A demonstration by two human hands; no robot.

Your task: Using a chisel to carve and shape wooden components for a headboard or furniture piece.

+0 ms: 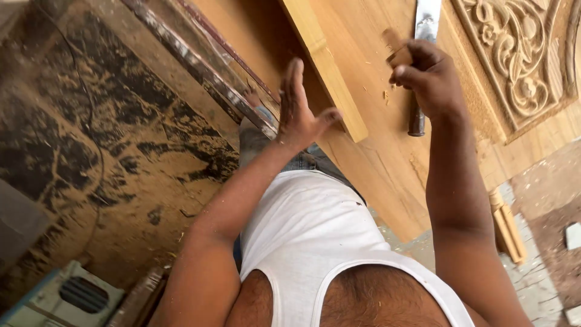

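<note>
Gripping a chisel (pixel 419 72) in the right hand (pixel 428 77), fingers curled tight round its dark handle, butt end poking out below the fist; showing a broad flat steel blade, pale and smeared, rising from the top of the fist over the wooden door panel (pixel 369 121); pinching a small brown wood chip (pixel 396 51) at the thumb and fingertips of that same hand; hovering apart to the left with the left hand (pixel 299 112), palm flat, fingers straight and together, thumb out, holding nothing, just beside a raised wooden strip (pixel 327 66); lying to the right, a carved floral panel (pixel 520 60); spreading sawdust across the floor (pixel 91 151).
</note>
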